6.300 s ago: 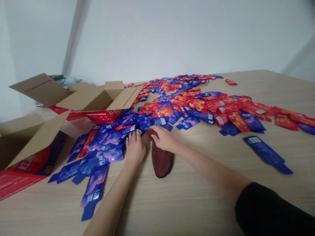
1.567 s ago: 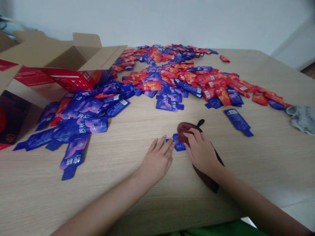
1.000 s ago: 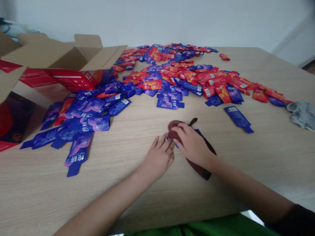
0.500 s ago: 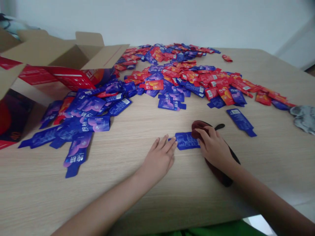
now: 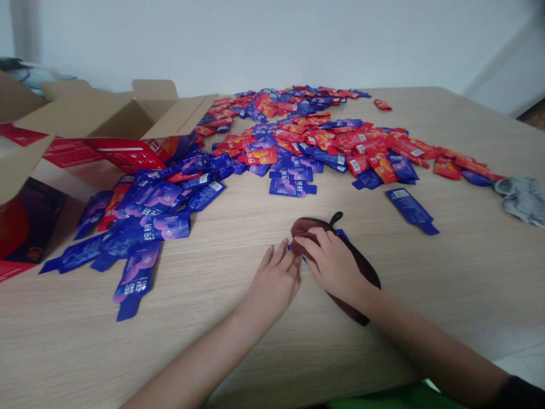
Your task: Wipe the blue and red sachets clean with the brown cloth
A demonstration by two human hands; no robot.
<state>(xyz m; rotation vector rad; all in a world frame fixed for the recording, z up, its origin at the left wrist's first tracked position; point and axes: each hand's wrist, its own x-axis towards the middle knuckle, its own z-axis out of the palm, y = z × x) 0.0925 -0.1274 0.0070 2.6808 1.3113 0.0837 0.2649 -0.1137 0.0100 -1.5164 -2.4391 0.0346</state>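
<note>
My right hand (image 5: pixel 334 267) grips a maroon cloth pad (image 5: pixel 304 228) with black edging and a small loop, pressed flat on the table. Beneath the pad lies a blue pouch (image 5: pixel 342 233); only bits of its edges show, and the rest is hidden. My left hand (image 5: pixel 275 278) rests palm down just left of the pad, fingers stretched out, its fingertips at the narrow end of that pouch. Another blue pouch (image 5: pixel 411 210) lies by itself to the right of my hands.
Many red and blue pouches (image 5: pixel 374 147) spread across the back of the wooden table (image 5: pixel 238 352). More blue ones (image 5: pixel 147 227) are heaped at the left, against an open cardboard box (image 5: pixel 170 116). A grey crumpled cloth (image 5: pixel 525 199) lies at the right.
My right hand has slid the maroon pad leftward over the blue pouch, covering nearly all of it. My left hand stays at the pouch's narrow end. The view has shifted slightly.
</note>
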